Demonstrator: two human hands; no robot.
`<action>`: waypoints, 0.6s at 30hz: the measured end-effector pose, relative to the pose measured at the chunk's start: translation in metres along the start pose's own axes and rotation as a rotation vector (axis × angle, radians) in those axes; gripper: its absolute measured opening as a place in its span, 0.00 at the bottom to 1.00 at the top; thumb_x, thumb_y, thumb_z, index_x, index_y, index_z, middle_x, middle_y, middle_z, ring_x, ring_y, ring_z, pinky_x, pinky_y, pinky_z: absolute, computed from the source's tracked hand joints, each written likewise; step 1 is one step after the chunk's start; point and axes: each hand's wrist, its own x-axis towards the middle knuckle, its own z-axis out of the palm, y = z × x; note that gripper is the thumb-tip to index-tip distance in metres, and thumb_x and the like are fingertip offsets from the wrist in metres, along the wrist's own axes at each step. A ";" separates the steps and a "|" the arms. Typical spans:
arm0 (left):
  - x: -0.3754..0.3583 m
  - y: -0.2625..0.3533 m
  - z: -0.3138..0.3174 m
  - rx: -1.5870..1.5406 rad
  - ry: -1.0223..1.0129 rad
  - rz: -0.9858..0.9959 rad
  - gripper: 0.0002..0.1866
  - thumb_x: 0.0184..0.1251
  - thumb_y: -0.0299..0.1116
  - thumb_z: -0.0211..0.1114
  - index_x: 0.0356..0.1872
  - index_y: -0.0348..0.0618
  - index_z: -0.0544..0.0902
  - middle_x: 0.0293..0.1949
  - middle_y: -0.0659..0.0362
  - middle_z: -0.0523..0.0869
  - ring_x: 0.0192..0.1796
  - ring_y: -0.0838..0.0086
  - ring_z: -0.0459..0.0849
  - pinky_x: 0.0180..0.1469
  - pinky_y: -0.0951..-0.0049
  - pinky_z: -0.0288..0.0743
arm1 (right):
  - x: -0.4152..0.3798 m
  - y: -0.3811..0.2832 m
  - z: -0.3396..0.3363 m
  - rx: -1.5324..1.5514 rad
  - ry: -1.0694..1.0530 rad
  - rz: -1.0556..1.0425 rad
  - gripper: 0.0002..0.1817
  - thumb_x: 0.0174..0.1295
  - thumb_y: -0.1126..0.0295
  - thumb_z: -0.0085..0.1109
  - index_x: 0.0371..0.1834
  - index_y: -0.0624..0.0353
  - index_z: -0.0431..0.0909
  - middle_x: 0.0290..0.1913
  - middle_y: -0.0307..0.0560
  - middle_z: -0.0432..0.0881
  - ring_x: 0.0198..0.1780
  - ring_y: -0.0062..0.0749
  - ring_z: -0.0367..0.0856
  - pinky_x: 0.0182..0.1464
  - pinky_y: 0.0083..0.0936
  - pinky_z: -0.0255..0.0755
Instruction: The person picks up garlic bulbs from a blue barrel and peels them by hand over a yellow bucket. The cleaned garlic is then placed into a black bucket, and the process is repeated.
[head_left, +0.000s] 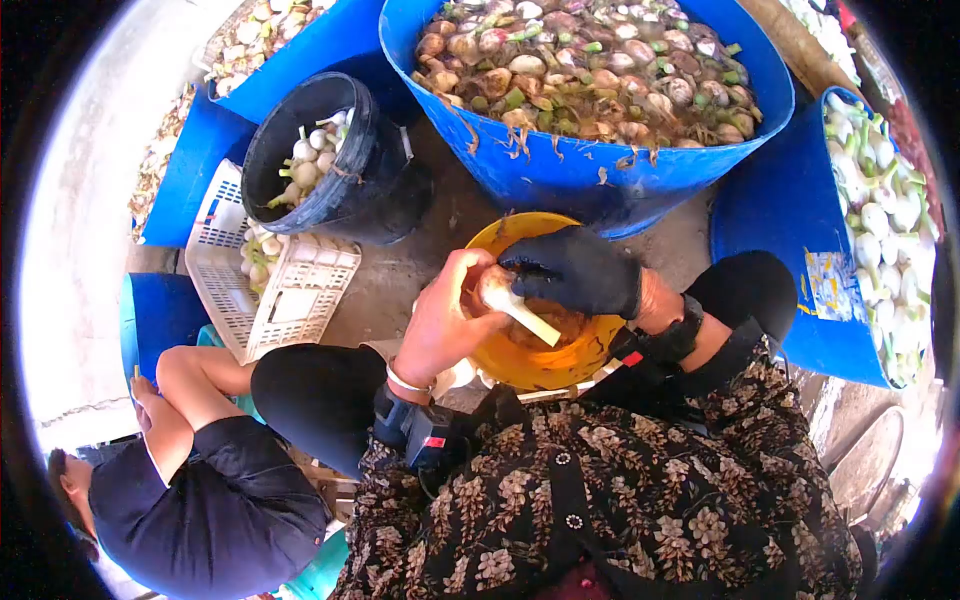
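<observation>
Between my two hands is a whitish garlic bulb (515,308) with a pale cut stem that points down and to the right. My bare left hand (447,312) grips it from the left side, thumb near the stem. My right hand (575,268), in a black glove, is closed with its fingertips against the bulb's top; the glove hides part of the grip. Both hands are over a yellow tub (545,378), which stands in front of me with brownish peelings or liquid inside.
Ahead stands a big blue tub (560,165) full of unpeeled garlic. A black bucket (345,190) and a white crate (290,310) hold bulbs at the left. On the right, another blue tub (765,225) holds white bulbs. A co-worker (210,490) sits at lower left.
</observation>
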 end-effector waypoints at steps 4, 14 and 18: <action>-0.002 -0.006 0.005 -0.263 -0.025 0.067 0.30 0.47 0.23 0.70 0.54 0.39 0.70 0.44 0.62 0.78 0.45 0.80 0.76 0.47 0.78 0.71 | -0.003 -0.005 -0.007 -0.071 -0.046 0.035 0.13 0.61 0.60 0.53 0.39 0.57 0.76 0.33 0.53 0.80 0.37 0.51 0.79 0.39 0.40 0.73; -0.006 -0.006 0.018 -0.522 0.032 0.052 0.30 0.51 0.22 0.66 0.58 0.40 0.66 0.47 0.59 0.78 0.47 0.76 0.77 0.50 0.74 0.72 | 0.000 -0.007 -0.011 -0.186 0.032 -0.085 0.09 0.52 0.63 0.57 0.27 0.56 0.74 0.23 0.51 0.76 0.27 0.51 0.76 0.29 0.38 0.68; -0.002 -0.007 0.032 -1.015 0.168 0.033 0.23 0.62 0.27 0.57 0.58 0.42 0.64 0.48 0.54 0.78 0.48 0.68 0.80 0.47 0.69 0.78 | 0.000 -0.006 -0.017 -0.084 0.060 0.052 0.11 0.53 0.62 0.57 0.27 0.59 0.73 0.23 0.52 0.73 0.25 0.49 0.73 0.29 0.36 0.68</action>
